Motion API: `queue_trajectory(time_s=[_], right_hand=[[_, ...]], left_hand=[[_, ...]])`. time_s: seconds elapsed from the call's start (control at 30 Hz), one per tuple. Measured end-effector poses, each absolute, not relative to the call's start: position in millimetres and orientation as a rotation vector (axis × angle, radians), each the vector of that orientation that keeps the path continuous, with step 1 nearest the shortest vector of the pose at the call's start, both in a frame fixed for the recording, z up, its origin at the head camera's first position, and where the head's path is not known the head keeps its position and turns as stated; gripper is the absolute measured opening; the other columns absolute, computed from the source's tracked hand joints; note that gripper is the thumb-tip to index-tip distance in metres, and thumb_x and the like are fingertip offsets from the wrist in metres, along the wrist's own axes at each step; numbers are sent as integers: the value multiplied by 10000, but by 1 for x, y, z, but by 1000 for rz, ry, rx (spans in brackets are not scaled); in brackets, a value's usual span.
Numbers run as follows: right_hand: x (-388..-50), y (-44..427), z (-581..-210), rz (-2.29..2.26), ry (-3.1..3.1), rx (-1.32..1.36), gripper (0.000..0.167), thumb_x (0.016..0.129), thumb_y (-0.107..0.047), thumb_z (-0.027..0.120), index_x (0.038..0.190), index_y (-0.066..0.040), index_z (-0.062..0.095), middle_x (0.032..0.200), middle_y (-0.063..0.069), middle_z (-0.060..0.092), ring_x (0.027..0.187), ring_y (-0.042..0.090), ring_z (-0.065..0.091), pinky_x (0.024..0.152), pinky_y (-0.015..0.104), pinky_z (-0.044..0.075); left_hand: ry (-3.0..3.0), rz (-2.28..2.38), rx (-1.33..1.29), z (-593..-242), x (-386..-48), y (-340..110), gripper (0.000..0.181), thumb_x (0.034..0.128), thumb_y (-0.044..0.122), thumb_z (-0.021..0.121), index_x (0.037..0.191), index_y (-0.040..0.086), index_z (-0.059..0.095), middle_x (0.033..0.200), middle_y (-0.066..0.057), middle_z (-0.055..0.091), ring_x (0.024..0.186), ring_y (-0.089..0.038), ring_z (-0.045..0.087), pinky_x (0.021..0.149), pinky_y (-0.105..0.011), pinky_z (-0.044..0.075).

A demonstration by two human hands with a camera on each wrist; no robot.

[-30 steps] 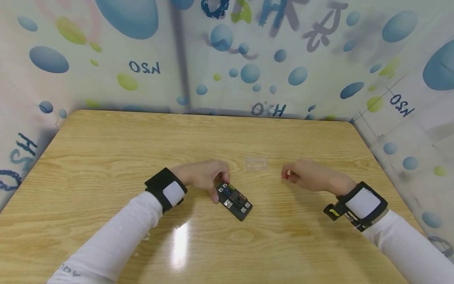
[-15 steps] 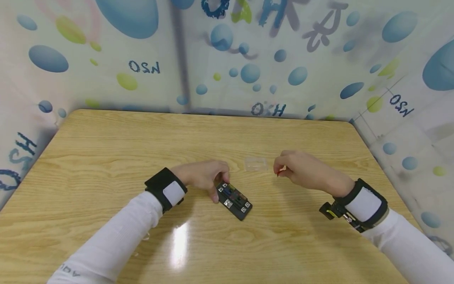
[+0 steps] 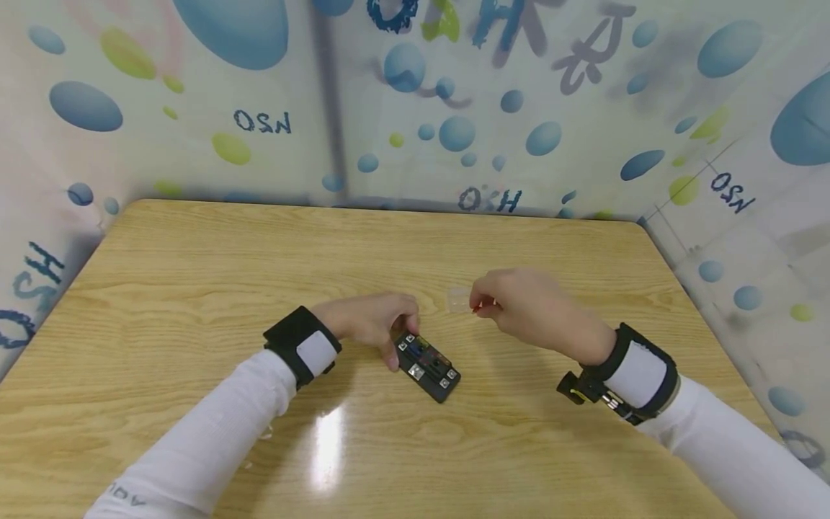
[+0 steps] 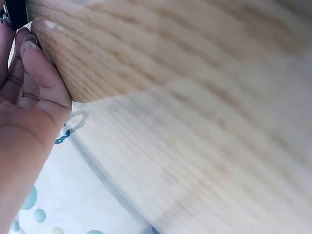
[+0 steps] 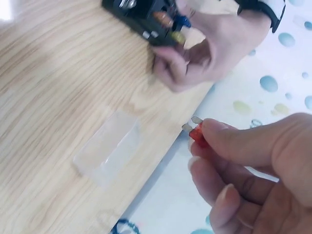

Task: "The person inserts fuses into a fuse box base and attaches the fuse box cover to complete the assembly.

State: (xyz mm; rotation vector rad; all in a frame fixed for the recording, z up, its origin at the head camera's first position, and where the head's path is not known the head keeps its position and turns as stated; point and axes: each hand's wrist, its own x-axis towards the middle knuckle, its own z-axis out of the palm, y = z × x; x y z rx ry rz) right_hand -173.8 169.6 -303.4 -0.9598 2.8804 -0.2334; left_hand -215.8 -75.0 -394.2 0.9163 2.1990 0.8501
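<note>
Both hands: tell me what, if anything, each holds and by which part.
The right hand pinches a blade fuse by its red body, metal prongs free. The left hand grips the black fuse holder by its nearer end.

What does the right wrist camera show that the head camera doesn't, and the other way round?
Only the right wrist view shows the two metal prongs on the red piece. Only the head view shows the right wristband and right sleeve. Both show the left hand holding the black block, the right hand pinching the red piece, the clear box, the wooden table and the spotted backdrop.
</note>
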Motion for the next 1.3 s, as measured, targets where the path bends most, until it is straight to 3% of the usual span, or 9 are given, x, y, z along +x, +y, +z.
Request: queue_trajectory(time_s=[0.63, 0.83, 0.97, 1.3], right_hand=[[-160, 122, -324, -153, 2824, -1279, 108, 791, -112, 792, 841, -167, 713, 823, -37, 705, 744, 124, 597, 661, 281, 498], [-157, 117, -331, -195, 2771, -1153, 89, 790, -190, 805, 790, -189, 715, 769, -82, 698, 690, 95, 524, 640, 243, 420], [-155, 115, -335, -294, 2676, -1058, 94, 807, -123, 787, 780, -133, 697, 750, -52, 681, 657, 61, 539, 600, 186, 441], [-155, 117, -337, -401, 2603, -914, 57, 807, -56, 756, 780, -77, 711, 756, 1, 687, 638, 66, 534, 564, 180, 424]], left_hand=[[2214, 838, 964, -397, -218, -75, 512, 558, 68, 924, 965, 105, 618, 967, -4, 618, 852, -143, 544, 766, -267, 471], [2214, 842, 970, -396, -218, -75, 513, 552, 72, 930, 959, 99, 618, 954, -5, 610, 844, -140, 538, 759, -267, 467], [2212, 843, 976, -396, -218, -75, 514, 551, 70, 928, 961, 99, 619, 941, -4, 605, 828, -137, 538, 741, -262, 468], [2206, 844, 960, -395, -218, -75, 514, 557, 58, 922, 969, 102, 617, 937, -12, 617, 826, -143, 542, 740, -268, 468]])
